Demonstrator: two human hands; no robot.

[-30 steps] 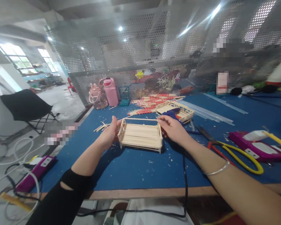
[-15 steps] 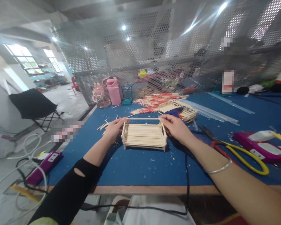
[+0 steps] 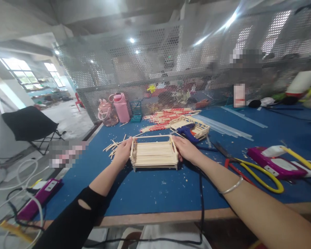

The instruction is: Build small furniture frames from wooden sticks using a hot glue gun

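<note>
A small tray-like frame built of pale wooden sticks rests on the blue table top. My left hand grips its left end and my right hand grips its right end. Thin rails run along the frame's upper edges. A blue glue gun lies just behind my right hand, its black cord trailing toward me over the table's edge.
A second stick frame and a pile of red-tipped sticks lie farther back. Yellow-handled scissors and a magenta box sit at right. Pink bottles stand by the perforated screen. Loose sticks lie left of the frame.
The stick frame has come down from slightly raised to resting flat on the table, with both hands still on its ends. The view has shifted a little.
</note>
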